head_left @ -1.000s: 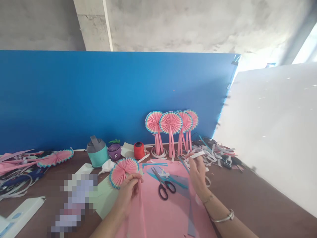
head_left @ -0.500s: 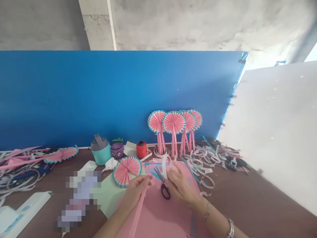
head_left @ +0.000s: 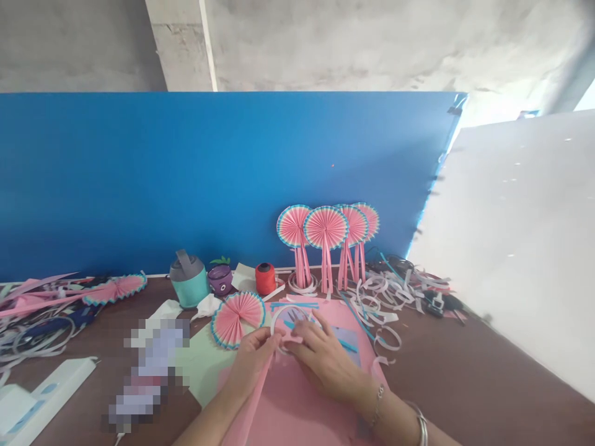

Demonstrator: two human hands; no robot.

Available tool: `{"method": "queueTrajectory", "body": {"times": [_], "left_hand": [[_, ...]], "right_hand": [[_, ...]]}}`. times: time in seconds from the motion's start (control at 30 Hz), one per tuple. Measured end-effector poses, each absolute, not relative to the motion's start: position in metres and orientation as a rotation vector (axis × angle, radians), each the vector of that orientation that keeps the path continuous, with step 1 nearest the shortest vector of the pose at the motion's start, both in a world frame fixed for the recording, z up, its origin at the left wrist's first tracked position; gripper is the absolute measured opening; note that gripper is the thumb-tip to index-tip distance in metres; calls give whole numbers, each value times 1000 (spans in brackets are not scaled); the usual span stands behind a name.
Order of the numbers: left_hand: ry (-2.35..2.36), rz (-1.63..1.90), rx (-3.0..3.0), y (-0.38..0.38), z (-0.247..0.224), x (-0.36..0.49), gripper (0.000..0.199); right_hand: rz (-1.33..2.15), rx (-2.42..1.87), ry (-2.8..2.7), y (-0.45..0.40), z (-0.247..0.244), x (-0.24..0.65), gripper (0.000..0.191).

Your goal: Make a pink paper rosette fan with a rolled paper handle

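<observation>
Head camera shows the left hand [head_left: 253, 359] pinching a long pink strip [head_left: 251, 406] near its top, maybe so it does not slip or spring apart. A thin white strip [head_left: 273, 322] curls in a loop between the left fingertips and the right hand [head_left: 328, 365]. The right fingers are bent and near the loop, but I cannot tell if they grip it. Both hands are low over big pink sheets [head_left: 302, 421], which may give them a flat place to work. Blue strips [head_left: 348, 347] lie by the right fingers and could get in the way. A part-open fan [head_left: 237, 319] rests on green paper [head_left: 199, 359], just beside the left hand. Behind, round fans [head_left: 326, 227] stand by a red spool [head_left: 266, 280], and curly scraps [head_left: 372, 294] lie in a messy heap.
</observation>
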State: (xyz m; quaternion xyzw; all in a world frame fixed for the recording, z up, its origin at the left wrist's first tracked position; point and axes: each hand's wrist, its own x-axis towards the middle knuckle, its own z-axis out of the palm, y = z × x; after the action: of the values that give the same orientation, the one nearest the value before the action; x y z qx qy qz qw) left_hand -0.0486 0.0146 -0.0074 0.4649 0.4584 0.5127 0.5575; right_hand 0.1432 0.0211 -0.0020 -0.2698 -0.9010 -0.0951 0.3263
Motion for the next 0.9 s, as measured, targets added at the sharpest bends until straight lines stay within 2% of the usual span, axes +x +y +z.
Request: {"method": "queueTrajectory", "body": {"times": [0.13,0.3,0.37,0.47,0.5,0.67,0.77,0.83,0.9], "left_hand": [[1046,1187,993,19,-9,-55,57],[956,1167,927,22,-11,-57,59],[930,1139,931,22,-12,-56,55],[890,1137,922,22,-15,-56,52],[879,1153,908,22,-16,-57,52],[873,1251,808,29,-24,-63,47],[873,1258,794,31,-26,-64,49],[876,1273,779,30,-24,-64,46],[885,1280,751,26,-21,-62,41]], "right_hand": [[-3,-990,-1968,31,-4,153,51],[725,-1098,-1810,38,-12,153,67],[942,-999,-1788,37,-14,149,61],[1120,-961,-1792,39,-14,147,29],[1131,-1005,-1762,43,-14,149,26],[784,-1197,-1221,77,-21,188,40],[386,-1383,-1200,95,-27,217,59],[73,-1556,-1232,99,-28,226,59],[-150,-1657,-1320,95,-27,226,48]]}}
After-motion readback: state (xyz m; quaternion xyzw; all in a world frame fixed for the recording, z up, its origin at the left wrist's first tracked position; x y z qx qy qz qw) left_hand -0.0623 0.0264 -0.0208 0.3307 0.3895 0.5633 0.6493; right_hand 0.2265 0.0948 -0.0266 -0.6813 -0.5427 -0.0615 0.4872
